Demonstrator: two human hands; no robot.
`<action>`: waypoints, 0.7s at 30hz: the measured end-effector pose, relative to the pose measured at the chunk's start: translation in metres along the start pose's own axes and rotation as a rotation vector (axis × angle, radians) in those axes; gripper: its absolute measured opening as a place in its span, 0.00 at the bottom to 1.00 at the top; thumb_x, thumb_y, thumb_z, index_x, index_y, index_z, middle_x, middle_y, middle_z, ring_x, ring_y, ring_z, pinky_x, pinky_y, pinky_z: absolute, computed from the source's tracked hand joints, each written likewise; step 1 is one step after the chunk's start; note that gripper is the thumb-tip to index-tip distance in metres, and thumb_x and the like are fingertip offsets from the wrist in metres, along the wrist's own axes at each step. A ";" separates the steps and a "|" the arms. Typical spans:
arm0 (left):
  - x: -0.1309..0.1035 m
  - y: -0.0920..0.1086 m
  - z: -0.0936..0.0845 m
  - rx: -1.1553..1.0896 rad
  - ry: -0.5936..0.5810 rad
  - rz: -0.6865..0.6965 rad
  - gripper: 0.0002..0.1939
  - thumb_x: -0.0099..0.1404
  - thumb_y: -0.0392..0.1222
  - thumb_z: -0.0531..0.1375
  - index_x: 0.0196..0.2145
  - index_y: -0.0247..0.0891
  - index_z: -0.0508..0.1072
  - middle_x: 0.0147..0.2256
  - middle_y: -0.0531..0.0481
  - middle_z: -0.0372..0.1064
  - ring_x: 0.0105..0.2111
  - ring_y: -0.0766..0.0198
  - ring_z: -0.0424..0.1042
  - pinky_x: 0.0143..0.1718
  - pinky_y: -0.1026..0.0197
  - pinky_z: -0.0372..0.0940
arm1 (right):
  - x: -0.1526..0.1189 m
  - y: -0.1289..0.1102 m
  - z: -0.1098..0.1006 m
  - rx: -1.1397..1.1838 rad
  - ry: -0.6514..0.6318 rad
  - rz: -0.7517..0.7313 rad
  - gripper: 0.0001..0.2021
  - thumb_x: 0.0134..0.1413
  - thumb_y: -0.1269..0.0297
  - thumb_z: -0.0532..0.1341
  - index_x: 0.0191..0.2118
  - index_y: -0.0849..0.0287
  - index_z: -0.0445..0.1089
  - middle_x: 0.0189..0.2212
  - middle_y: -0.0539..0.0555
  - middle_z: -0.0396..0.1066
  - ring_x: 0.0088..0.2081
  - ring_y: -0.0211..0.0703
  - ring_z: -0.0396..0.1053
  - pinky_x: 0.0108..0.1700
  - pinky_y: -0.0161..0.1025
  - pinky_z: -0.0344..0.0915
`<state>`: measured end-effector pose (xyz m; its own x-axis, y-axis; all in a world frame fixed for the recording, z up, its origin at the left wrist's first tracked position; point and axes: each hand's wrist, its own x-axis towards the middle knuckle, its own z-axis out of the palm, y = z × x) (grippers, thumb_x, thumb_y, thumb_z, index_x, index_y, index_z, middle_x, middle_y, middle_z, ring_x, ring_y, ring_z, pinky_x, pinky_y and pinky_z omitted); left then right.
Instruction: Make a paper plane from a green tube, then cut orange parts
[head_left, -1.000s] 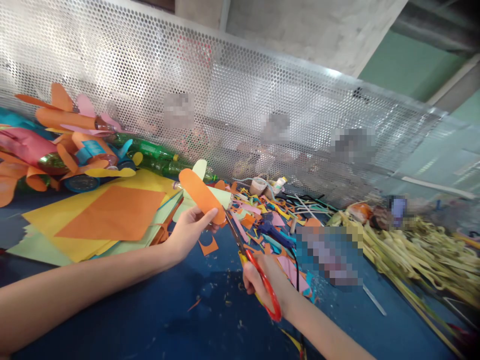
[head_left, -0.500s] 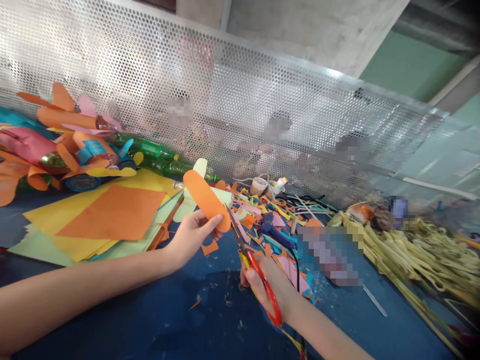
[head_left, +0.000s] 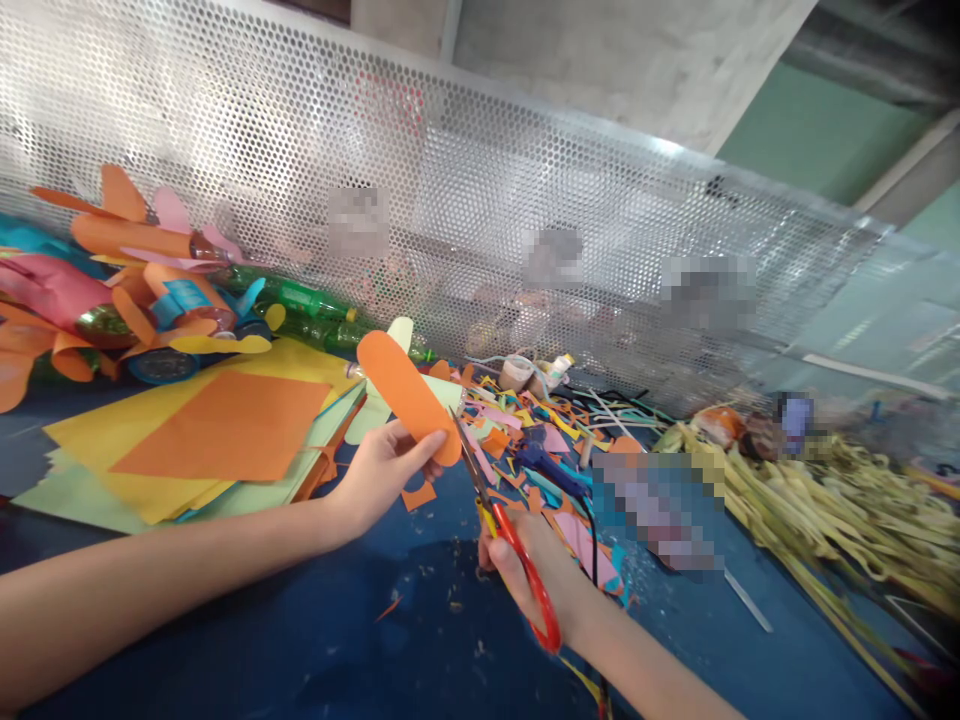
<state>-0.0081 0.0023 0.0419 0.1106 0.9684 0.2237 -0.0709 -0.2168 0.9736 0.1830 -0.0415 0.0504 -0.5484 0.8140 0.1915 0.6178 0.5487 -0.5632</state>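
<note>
In the head view, pinching a rounded orange strip (head_left: 405, 388) firmly between the closed thumb and fingers of the left hand (head_left: 384, 472), in front of a pale green paper shape (head_left: 400, 334) and above the blue table (head_left: 300, 630). Gripping red-handled scissors (head_left: 504, 516) in the curled fingers of the right hand (head_left: 551, 570), pointing them right beside the strip's lower end, cannot tell whether touching. Also showing stacked coloured sheets (head_left: 225, 430) to the left, paper scraps (head_left: 555, 438) and a dark blue glue gun (head_left: 553, 471) to the right.

No legible text, labels, brands, numbers or signs on anything in view.
</note>
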 end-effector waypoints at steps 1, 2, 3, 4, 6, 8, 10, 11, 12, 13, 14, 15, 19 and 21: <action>0.000 0.000 0.000 -0.002 -0.002 -0.002 0.12 0.59 0.47 0.57 0.30 0.34 0.70 0.21 0.51 0.67 0.20 0.68 0.65 0.22 0.66 0.59 | 0.000 0.001 0.000 -0.003 0.004 -0.002 0.32 0.54 0.38 0.34 0.20 0.59 0.59 0.17 0.51 0.57 0.20 0.36 0.55 0.23 0.35 0.50; 0.000 0.001 0.000 -0.005 -0.005 -0.004 0.12 0.59 0.47 0.57 0.30 0.34 0.70 0.20 0.52 0.67 0.20 0.69 0.65 0.22 0.66 0.59 | 0.000 0.002 0.001 -0.005 0.007 -0.002 0.32 0.54 0.38 0.35 0.19 0.59 0.58 0.17 0.51 0.57 0.20 0.36 0.56 0.23 0.35 0.50; 0.000 0.001 0.000 -0.008 -0.009 -0.008 0.12 0.60 0.47 0.57 0.30 0.34 0.70 0.20 0.52 0.66 0.20 0.69 0.65 0.22 0.66 0.59 | 0.000 0.004 0.001 -0.008 0.007 -0.002 0.32 0.55 0.39 0.35 0.19 0.59 0.58 0.17 0.51 0.57 0.20 0.36 0.56 0.23 0.35 0.50; 0.000 0.001 0.000 -0.013 -0.011 -0.011 0.12 0.60 0.47 0.57 0.30 0.34 0.70 0.20 0.52 0.66 0.20 0.69 0.65 0.22 0.66 0.59 | -0.001 0.006 0.002 -0.009 0.005 -0.003 0.31 0.55 0.39 0.35 0.19 0.59 0.57 0.17 0.51 0.57 0.20 0.36 0.56 0.23 0.35 0.50; 0.000 0.001 -0.001 -0.018 -0.013 -0.017 0.12 0.60 0.47 0.57 0.30 0.34 0.70 0.20 0.53 0.66 0.20 0.70 0.64 0.22 0.66 0.59 | -0.001 0.009 0.003 -0.005 -0.006 0.005 0.31 0.55 0.39 0.34 0.18 0.58 0.55 0.16 0.50 0.56 0.19 0.36 0.56 0.23 0.34 0.49; -0.001 0.000 -0.001 -0.018 -0.014 -0.021 0.13 0.60 0.47 0.57 0.30 0.33 0.70 0.20 0.53 0.66 0.20 0.70 0.64 0.22 0.67 0.59 | -0.002 0.009 0.004 -0.005 -0.006 0.028 0.30 0.55 0.39 0.34 0.19 0.58 0.54 0.15 0.48 0.54 0.18 0.35 0.54 0.22 0.34 0.47; 0.000 -0.001 0.000 -0.021 -0.015 -0.024 0.13 0.60 0.48 0.57 0.30 0.33 0.70 0.20 0.53 0.66 0.20 0.70 0.64 0.22 0.67 0.59 | -0.003 0.007 0.004 -0.029 0.020 0.043 0.28 0.56 0.41 0.36 0.20 0.58 0.54 0.14 0.47 0.53 0.17 0.35 0.52 0.21 0.35 0.46; 0.000 -0.002 0.000 -0.025 -0.017 -0.025 0.13 0.60 0.48 0.57 0.30 0.33 0.70 0.20 0.53 0.66 0.20 0.70 0.64 0.22 0.67 0.59 | -0.003 0.005 0.004 -0.047 0.039 0.038 0.27 0.56 0.41 0.36 0.21 0.57 0.54 0.14 0.47 0.53 0.17 0.35 0.52 0.21 0.35 0.46; 0.000 -0.002 0.000 -0.031 -0.018 -0.025 0.13 0.60 0.48 0.57 0.30 0.33 0.70 0.20 0.53 0.66 0.20 0.70 0.64 0.22 0.67 0.59 | -0.003 0.003 0.004 -0.064 0.060 0.026 0.27 0.57 0.42 0.36 0.20 0.57 0.54 0.14 0.47 0.52 0.18 0.35 0.52 0.21 0.35 0.46; 0.000 -0.002 0.000 -0.035 -0.017 -0.024 0.13 0.60 0.48 0.57 0.30 0.33 0.70 0.20 0.53 0.66 0.20 0.70 0.64 0.22 0.67 0.59 | -0.004 0.001 0.003 -0.080 0.080 0.011 0.27 0.57 0.43 0.36 0.20 0.57 0.53 0.15 0.47 0.52 0.18 0.36 0.52 0.22 0.35 0.46; 0.000 -0.002 0.001 -0.038 -0.015 -0.024 0.13 0.60 0.48 0.57 0.30 0.33 0.70 0.20 0.52 0.66 0.20 0.70 0.64 0.22 0.67 0.59 | -0.004 0.000 0.003 -0.094 0.099 0.002 0.27 0.58 0.43 0.36 0.19 0.57 0.52 0.15 0.47 0.52 0.18 0.36 0.52 0.22 0.35 0.46; 0.000 -0.002 0.001 -0.038 -0.014 -0.025 0.13 0.60 0.48 0.57 0.30 0.33 0.70 0.20 0.52 0.66 0.20 0.70 0.64 0.22 0.66 0.59 | -0.004 -0.001 0.004 -0.104 0.115 -0.003 0.26 0.58 0.44 0.36 0.19 0.57 0.51 0.15 0.47 0.52 0.18 0.35 0.52 0.22 0.35 0.45; -0.001 -0.002 0.001 -0.042 -0.011 -0.031 0.13 0.59 0.48 0.57 0.30 0.33 0.70 0.20 0.52 0.66 0.20 0.70 0.65 0.22 0.66 0.59 | -0.004 0.004 0.007 -0.124 0.120 -0.003 0.26 0.58 0.44 0.36 0.19 0.57 0.49 0.15 0.47 0.50 0.17 0.35 0.51 0.21 0.35 0.44; -0.001 -0.003 0.000 -0.044 -0.013 -0.034 0.13 0.60 0.48 0.57 0.30 0.33 0.70 0.20 0.52 0.66 0.20 0.69 0.65 0.22 0.66 0.59 | -0.003 0.010 0.010 -0.133 0.112 0.001 0.25 0.58 0.45 0.37 0.18 0.57 0.48 0.14 0.47 0.50 0.17 0.35 0.52 0.21 0.35 0.44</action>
<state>-0.0081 0.0025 0.0386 0.1266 0.9733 0.1917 -0.1100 -0.1783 0.9778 0.1855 -0.0407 0.0362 -0.4858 0.8267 0.2838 0.6915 0.5621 -0.4538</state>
